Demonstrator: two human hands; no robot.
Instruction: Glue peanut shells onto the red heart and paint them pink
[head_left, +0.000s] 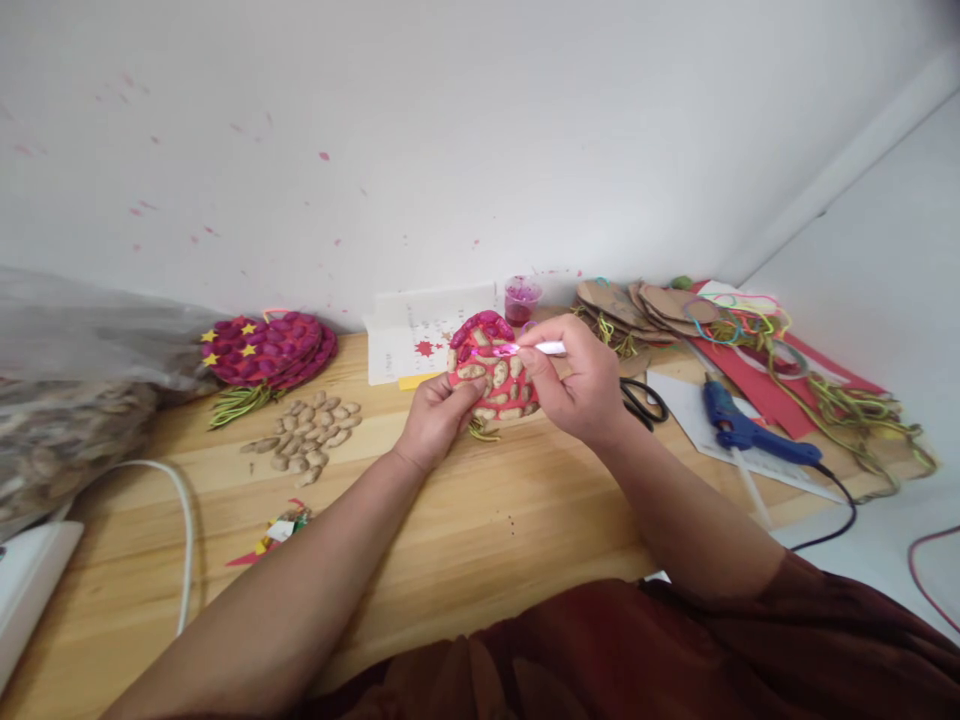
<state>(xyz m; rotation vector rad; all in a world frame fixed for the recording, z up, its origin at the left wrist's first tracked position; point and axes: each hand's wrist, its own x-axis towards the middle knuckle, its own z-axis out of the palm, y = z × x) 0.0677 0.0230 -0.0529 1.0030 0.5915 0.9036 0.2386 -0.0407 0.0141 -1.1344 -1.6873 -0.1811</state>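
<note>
My left hand (439, 418) is closed on the lower left edge of a round red disc (504, 385) covered with peanuts, its thumb lying over the front. Magenta paint coats the peanuts along the disc's upper edge, while the lower ones are still bare tan. Between the thumb and fingers of my right hand (576, 378) is a white-handled paintbrush (551, 348), its pink tip against the disc's upper middle. Green strands (482, 431) hang below the disc. Behind it stands a clear plastic cup (521, 300) of magenta paint.
Loose peanuts (304, 430) and a stack of painted peanut discs (270, 348) lie left, beside a plastic bag of peanuts (60, 440). On the right are black-handled scissors (646, 402), a blue glue gun (750, 428) with its cord, cardboard discs (622, 308) and red paper (795, 395).
</note>
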